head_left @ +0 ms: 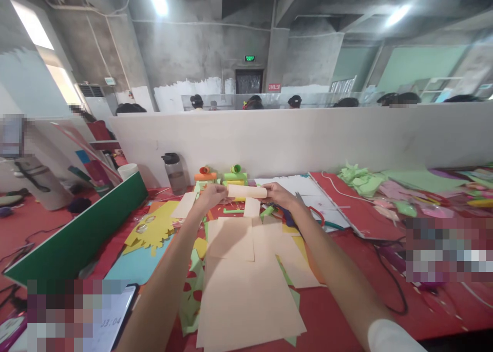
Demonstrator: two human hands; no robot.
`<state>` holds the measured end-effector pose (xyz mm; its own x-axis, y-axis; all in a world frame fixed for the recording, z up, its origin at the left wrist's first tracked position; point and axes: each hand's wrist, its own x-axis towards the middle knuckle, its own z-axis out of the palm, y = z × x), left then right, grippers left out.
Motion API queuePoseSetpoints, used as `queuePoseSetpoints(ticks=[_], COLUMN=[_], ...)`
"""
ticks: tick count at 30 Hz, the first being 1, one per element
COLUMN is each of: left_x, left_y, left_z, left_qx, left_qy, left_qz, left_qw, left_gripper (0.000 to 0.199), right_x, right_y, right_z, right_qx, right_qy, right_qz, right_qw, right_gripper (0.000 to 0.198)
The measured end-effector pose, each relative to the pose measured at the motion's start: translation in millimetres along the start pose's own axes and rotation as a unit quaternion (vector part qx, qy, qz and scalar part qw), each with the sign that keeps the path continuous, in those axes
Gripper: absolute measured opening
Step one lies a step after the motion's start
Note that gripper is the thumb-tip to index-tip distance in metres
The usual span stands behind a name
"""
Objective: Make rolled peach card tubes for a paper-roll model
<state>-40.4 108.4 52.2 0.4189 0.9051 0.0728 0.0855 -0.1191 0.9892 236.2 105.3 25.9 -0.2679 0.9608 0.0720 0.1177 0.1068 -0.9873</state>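
Between my two hands is a rolled tube of peach paper (247, 191), held level above the table. My left hand (212, 195) closes on its left end, and my right hand (280, 195) grips the right end. A small peach paper piece (251, 208) hangs or lies just below the tube; I cannot tell if they are joined. Nearer to me lies a stack of peach paper sheets (246, 295). Behind my hands stand paper-roll figures, an orange one (205, 177) and a green one (235, 177).
A dark-lidded bottle (174, 173) stands by the white partition (292, 141). Yellow cut paper (154, 228) and a green board (84, 228) are at left. Scissors with red handles (318, 216) lie at right, near crumpled green paper (358, 179). A phone (111, 318) sits front left.
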Motion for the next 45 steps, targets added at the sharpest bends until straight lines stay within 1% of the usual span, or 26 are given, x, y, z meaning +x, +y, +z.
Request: queuePoseSetpoints(ticks=[3,5,8,10,12,15,17,19,21,24,25,26,27,29,30,32,35,37,39,40,43,45], left_x=[-1,-1,-3,-4,-6,-12,-18,-24,-30,-35,-36,-36,-36,-37,-37,-38,-40,-41,-41,-40,-41,-43], left_y=[2,3,6,8,12,20,27,34,40,47,48,49,49,49,49,47,44,42,40,39,39,41], left_z=[0,-2,-10,-17,-26,-40,-47,-51,-52,-50,-49,-49,-49,-51,-53,-57,-65,-70,-75,-78,-84,-87], left_qx=[0.019,0.035,0.065,0.096,0.139,0.224,0.291,0.348,0.432,0.571,0.598,0.608,0.61,0.601,0.589,0.546,0.469,0.4,0.336,0.315,0.293,0.263], left_qy=[0.001,0.003,0.015,0.03,0.049,0.086,0.116,0.145,0.159,0.15,0.144,0.141,0.138,0.131,0.127,0.127,0.134,0.125,0.109,0.101,0.083,0.073], left_qz=[0.0,0.0,0.0,-0.002,-0.008,-0.015,-0.014,-0.014,-0.017,-0.027,-0.031,-0.035,-0.039,-0.041,-0.041,-0.039,-0.043,-0.064,-0.089,-0.099,-0.118,-0.133], left_qw=[1.0,0.999,0.998,0.995,0.989,0.971,0.95,0.926,0.887,0.807,0.788,0.78,0.779,0.787,0.797,0.827,0.872,0.906,0.931,0.939,0.945,0.953], left_gripper=[0.024,0.024,0.023,0.022,0.021,0.019,0.02,0.023,0.023,0.02,0.02,0.02,0.02,0.019,0.019,0.019,0.018,0.017,0.015,0.014,0.01,0.012], right_x=[0,0,0,1,4,9,11,11,9,7,7,8,9,11,13,14,16,17,19,20,20,19], right_y=[3,3,2,1,2,9,18,28,36,45,47,49,50,53,55,58,63,63,62,60,54,51], right_z=[1,0,-4,-5,0,23,45,68,84,96,97,97,97,97,97,98,100,100,100,100,99,99], right_qx=[-0.021,-0.037,-0.072,-0.108,-0.157,-0.248,-0.307,-0.353,-0.392,-0.441,-0.456,-0.469,-0.481,-0.499,-0.505,-0.509,-0.5,-0.483,-0.456,-0.438,-0.376,-0.336], right_qy=[-0.006,-0.011,-0.008,-0.003,0.004,0.016,0.03,0.032,0.03,0.024,0.022,0.02,0.018,0.014,0.013,0.012,0.016,0.022,0.034,0.042,0.076,0.092], right_qz=[0.002,0.003,-0.003,-0.013,-0.027,-0.055,-0.078,-0.094,-0.11,-0.129,-0.134,-0.138,-0.141,-0.148,-0.151,-0.157,-0.169,-0.177,-0.187,-0.192,-0.199,-0.196], right_qw=[1.0,0.999,0.997,0.994,0.987,0.967,0.948,0.93,0.913,0.888,0.88,0.872,0.865,0.854,0.85,0.846,0.849,0.857,0.869,0.877,0.902,0.917], right_gripper=[0.026,0.029,0.037,0.035,0.029,0.017,0.011,0.01,0.011,0.011,0.011,0.011,0.012,0.013,0.014,0.017,0.021,0.022,0.024,0.024,0.023,0.02])
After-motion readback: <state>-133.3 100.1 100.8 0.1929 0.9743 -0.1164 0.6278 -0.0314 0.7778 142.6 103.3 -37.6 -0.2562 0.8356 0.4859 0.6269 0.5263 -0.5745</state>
